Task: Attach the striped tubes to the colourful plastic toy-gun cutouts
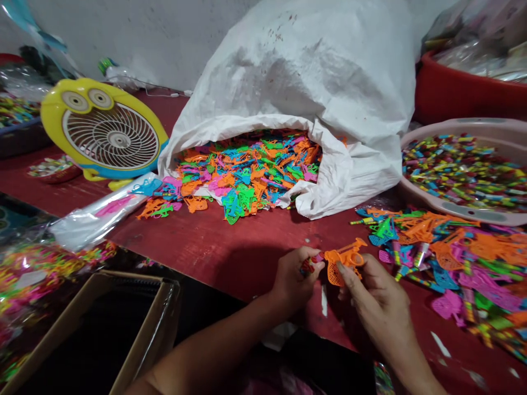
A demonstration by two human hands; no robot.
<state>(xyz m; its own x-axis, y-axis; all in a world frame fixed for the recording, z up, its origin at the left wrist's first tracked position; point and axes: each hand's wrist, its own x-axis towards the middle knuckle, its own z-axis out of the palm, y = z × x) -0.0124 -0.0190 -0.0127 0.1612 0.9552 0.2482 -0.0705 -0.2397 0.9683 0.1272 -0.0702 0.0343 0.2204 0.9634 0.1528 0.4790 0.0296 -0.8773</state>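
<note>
My left hand (292, 277) is closed on a small red patterned tube (317, 258), whose end meets an orange plastic toy piece (343, 259). That orange piece has a lattice part and a ring, and my right hand (379, 293) pinches it between thumb and fingers. Both hands are just above the red tabletop (193, 244). To their right lies a loose pile of colourful plastic toy pieces (448, 247) mixed with striped tubes. More such pieces (251, 173) spill from the mouth of a big white sack (349, 71) in front of me.
A yellow fan with eyes (117, 131) stands at the left, beside a clear plastic bag (96, 216). A pink basin (457, 208) of striped tubes and a red tub (469, 93) stand at the right. Below the table's left edge is a cardboard box (135, 329).
</note>
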